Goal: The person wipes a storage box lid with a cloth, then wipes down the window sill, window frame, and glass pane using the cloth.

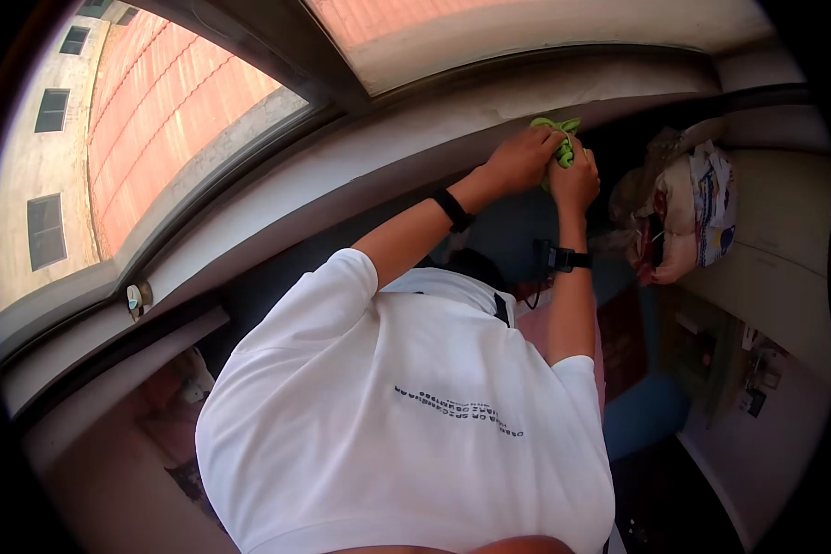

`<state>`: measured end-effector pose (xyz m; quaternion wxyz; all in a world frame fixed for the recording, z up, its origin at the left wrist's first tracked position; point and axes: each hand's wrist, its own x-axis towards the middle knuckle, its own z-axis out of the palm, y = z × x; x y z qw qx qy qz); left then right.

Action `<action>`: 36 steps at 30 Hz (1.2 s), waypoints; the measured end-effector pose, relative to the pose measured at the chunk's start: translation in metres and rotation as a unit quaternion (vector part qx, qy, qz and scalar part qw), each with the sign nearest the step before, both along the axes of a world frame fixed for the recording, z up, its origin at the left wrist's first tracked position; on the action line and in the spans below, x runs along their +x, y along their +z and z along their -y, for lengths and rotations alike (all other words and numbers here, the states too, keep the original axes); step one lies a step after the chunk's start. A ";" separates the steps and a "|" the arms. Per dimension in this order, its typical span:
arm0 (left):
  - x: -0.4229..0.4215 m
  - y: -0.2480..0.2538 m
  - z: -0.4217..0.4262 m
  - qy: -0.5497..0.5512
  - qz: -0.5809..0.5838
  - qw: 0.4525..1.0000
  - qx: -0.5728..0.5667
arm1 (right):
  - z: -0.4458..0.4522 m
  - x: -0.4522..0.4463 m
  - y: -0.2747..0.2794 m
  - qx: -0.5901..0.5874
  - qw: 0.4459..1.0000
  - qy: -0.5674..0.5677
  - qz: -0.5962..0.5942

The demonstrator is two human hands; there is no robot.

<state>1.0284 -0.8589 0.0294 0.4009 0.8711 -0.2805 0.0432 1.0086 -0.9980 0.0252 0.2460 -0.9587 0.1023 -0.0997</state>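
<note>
A bright green cloth [564, 155], bunched and twisted, is held between my two hands near the window ledge. My left hand [523, 155] closes on it from the left, with a black band round that wrist. From the right, my right hand [576, 177] is wrapped round the lower part of the same cloth. A black strap with a small device sits on my right wrist. The hands are close together, and they hide part of the cloth.
A window with a dark frame [319, 55] and a pale sill [249, 208] runs along the left and top. A pile of fabric and bags [679, 217] lies at right, beside a pale cabinet [780, 240]. Something small and white [137, 300] sits on the sill at left.
</note>
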 end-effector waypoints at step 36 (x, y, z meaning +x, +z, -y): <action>-0.032 0.052 -0.061 -0.032 -0.231 0.972 0.034 | 0.012 0.049 0.054 0.018 0.991 0.037 0.126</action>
